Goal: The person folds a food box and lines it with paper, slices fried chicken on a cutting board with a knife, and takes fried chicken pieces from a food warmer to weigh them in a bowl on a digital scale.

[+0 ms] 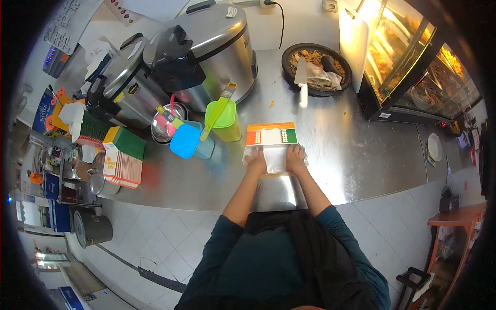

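Note:
In front of me on the steel counter lies a food box (254,137) with orange, white and green printing. White paper (276,157) covers its near part. My left hand (256,161) grips the left side of the paper with bent fingers. On the right side, my right hand (296,158) does the same, its fingers curled over the paper. What lies beneath the paper is hidden. Left of the box stand a green-lidded container (227,129) and a blue-lidded container (188,143), with a green-handled utensil (219,111) across the green one.
Two large steel cookers (222,57) stand at the back left. Folded boxes (123,163) are stacked nearer the left edge. A dark stone mortar (343,88) holds food, a plastic bag and a knife (301,77). A lit food display case (400,57) is at the right.

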Motion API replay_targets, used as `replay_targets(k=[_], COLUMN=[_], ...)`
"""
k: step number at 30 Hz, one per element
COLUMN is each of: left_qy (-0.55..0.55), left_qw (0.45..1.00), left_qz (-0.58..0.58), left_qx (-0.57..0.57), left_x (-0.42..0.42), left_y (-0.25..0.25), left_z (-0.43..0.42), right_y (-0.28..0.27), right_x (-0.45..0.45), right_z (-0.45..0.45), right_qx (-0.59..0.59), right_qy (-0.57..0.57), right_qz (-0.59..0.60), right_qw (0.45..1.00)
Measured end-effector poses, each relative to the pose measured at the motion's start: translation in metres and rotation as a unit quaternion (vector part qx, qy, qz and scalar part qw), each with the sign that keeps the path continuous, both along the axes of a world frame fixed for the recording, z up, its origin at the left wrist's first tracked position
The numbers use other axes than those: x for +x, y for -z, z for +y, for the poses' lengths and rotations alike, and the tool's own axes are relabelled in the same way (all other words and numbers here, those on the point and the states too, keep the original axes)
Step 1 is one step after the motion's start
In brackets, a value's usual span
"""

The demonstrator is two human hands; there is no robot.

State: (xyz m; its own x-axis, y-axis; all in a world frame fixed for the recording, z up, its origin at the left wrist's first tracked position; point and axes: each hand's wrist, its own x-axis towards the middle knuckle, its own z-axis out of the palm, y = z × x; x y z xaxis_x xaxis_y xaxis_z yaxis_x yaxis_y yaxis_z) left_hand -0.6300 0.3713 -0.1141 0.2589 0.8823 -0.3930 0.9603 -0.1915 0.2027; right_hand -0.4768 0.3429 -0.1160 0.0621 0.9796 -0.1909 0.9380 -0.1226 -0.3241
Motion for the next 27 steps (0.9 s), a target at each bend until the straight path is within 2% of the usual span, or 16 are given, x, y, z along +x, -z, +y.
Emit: replay_targets(k=[1,4,5,8,11,12,14,16,17,18,19,21,22,25,27], left_qy=[0.005,-0.089,-0.09,-0.1,-0.11,-0.104,-0.067,-0.047,-0.037,-0.056,-0.053,-0.047,-0.027,-0.052,-0.079], left_qw=[1.0,0.986,0.987,0.99,0.992,0.993,0.991,0.995,0.995,0.994,0.99,0.975,0.955,0.923,0.938], left_qz=[-0.028,-0.132,-0.126,-0.093,-0.05,-0.048,-0.08,-0.087,-0.09,-0.087,-0.131,-0.219,-0.282,-0.334,-0.252], left_qx=[-0.013,-0.041,-0.039,-0.02,0.024,0.034,0.088,0.014,-0.024,-0.019,-0.011,0.004,0.09,0.186,0.226], left_x=[-0.005,-0.017,-0.018,-0.003,0.017,0.02,0.022,0.022,0.021,0.019,0.016,0.002,-0.004,-0.023,-0.028], left_y=[-0.013,-0.009,-0.007,-0.011,-0.018,-0.021,-0.034,-0.045,-0.048,-0.037,-0.037,-0.034,-0.034,-0.052,-0.063], left_z=[-0.003,0.001,0.002,-0.004,-0.017,-0.021,-0.033,-0.033,-0.033,-0.033,-0.032,-0.031,-0.032,-0.035,-0.042], right_y=[-0.001,-0.008,-0.011,-0.013,0.002,-0.013,-0.038,-0.052,-0.043,-0.027,-0.018,-0.009,-0.009,-0.032,-0.034], right_x=[0.003,0.005,0.002,-0.015,-0.021,-0.032,-0.033,-0.039,-0.039,-0.038,-0.035,-0.027,-0.024,-0.026,-0.029], right_z=[0.0,0.002,0.002,-0.004,0.001,-0.016,-0.019,-0.018,-0.016,-0.014,-0.015,-0.018,-0.018,-0.024,-0.025], right_qx=[-0.011,-0.046,-0.058,-0.048,-0.06,0.09,0.054,0.043,0.063,0.082,0.1,0.108,0.114,0.161,0.074], right_qy=[-0.004,-0.022,-0.028,0.049,0.03,0.054,-0.038,-0.105,-0.067,-0.029,0.008,-0.004,-0.01,-0.043,-0.053], right_qz=[0.004,-0.028,-0.045,0.032,0.057,0.012,-0.013,-0.038,-0.008,0.02,0.048,0.055,0.058,0.184,0.172], right_qw=[1.0,0.998,0.997,0.997,0.996,0.994,0.998,0.993,0.996,0.996,0.994,0.993,0.992,0.969,0.981])
